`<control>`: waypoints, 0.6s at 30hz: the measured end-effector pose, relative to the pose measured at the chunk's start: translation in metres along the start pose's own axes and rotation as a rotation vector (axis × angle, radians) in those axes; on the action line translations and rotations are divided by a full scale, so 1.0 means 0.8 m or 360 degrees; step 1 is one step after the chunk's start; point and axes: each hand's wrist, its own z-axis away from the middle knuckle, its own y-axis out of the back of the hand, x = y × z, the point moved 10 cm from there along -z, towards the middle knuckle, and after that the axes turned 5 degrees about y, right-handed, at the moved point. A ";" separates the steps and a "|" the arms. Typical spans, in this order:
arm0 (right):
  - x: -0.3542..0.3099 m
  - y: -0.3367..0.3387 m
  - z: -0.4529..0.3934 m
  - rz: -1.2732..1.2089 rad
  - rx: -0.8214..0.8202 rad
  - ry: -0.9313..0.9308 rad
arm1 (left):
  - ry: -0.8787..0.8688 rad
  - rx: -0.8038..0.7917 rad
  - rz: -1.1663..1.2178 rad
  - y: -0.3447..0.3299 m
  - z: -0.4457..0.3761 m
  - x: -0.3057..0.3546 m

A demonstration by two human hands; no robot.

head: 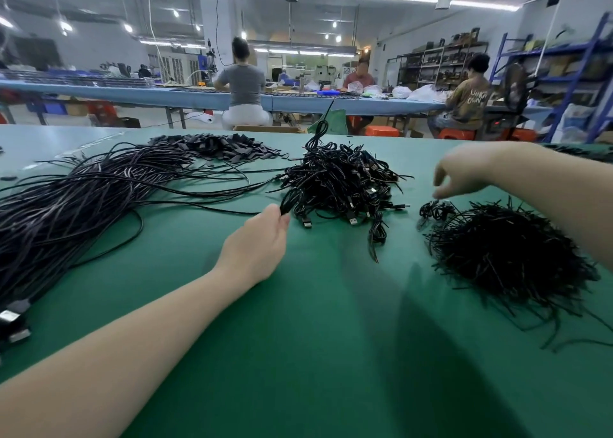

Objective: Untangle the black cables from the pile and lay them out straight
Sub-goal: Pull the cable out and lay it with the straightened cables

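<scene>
On the green felt-covered worktable (315, 321), a tangled pile of coiled black USB cables (341, 182) sits at the middle, its silver plug ends poking out along the near edge. The person's left hand (257, 241) reaches in from the near left and pinches a folded loop of black cable (288, 202) at the pile's near-left edge, thumb and fingertips closed round it. The right hand (464, 168) hangs above the table to the right of the pile, fingers loosely curled downward and blurred; they hover just over a small coiled black cable bundle (435, 210), and whether they touch it cannot be told.

To the left, a long sheaf of straightened black cables (83, 205) runs from the far middle toward the near left edge, where boxy plug ends (13, 318) lie together. A few single strands trail from the sheaf across to the pile. On the near right lies a bristly heap of short black wire ties (507, 255) (the small bundle rests at its far-left rim). Beyond the sheaf, at the far side, is a flat scatter of small dark sleeves (215, 147). Behind the table, people (243, 85) sit at a long blue workbench (185, 97).
</scene>
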 end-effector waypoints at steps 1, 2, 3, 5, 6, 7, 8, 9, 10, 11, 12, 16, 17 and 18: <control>0.007 -0.017 0.002 -0.0024 -0.0060 0.0004 | 0.0030 0.0002 0.0098 0.001 -0.001 -0.002; 0.013 -0.030 0.004 -0.0043 -0.0077 0.0002 | 0.0074 0.0014 0.0223 0.004 -0.002 -0.006; 0.018 -0.038 0.006 -0.0030 -0.0061 -0.0004 | 0.0121 0.0027 0.0335 0.006 -0.004 -0.012; 0.026 -0.047 0.007 0.0028 -0.0013 -0.0024 | 0.0180 0.0036 0.0435 0.007 -0.005 -0.019; 0.027 -0.049 0.008 0.0031 0.0005 -0.0034 | 0.0179 0.0030 0.0430 0.006 -0.005 -0.019; 0.027 -0.050 0.008 0.0021 0.0032 -0.0044 | 0.0160 0.0029 0.0393 0.005 -0.004 -0.017; 0.027 -0.048 0.008 0.0022 0.0070 -0.0058 | 0.0141 0.0030 0.0339 0.005 -0.003 -0.015; 0.026 -0.044 0.008 0.0034 0.0113 -0.0074 | 0.0134 0.0028 0.0307 0.004 -0.002 -0.015; 0.026 -0.040 0.007 0.0050 0.0152 -0.0090 | 0.0152 0.0012 0.0331 0.002 -0.003 -0.018; 0.025 -0.036 0.007 0.0064 0.0178 -0.0107 | 0.0194 -0.0017 0.0424 -0.001 -0.005 -0.023; 0.025 -0.035 0.007 0.0082 0.0186 -0.0125 | 0.0250 -0.0041 0.0554 -0.003 -0.007 -0.028; 0.027 -0.027 0.005 0.0072 0.0221 -0.0199 | 0.0383 -0.0104 0.0845 -0.014 -0.011 -0.040; 0.029 -0.026 0.005 -0.0005 0.0216 -0.0211 | 0.0381 -0.0120 0.0851 -0.016 -0.011 -0.040; 0.029 -0.025 0.005 -0.0107 0.0203 -0.0212 | 0.0375 -0.0137 0.0853 -0.018 -0.012 -0.039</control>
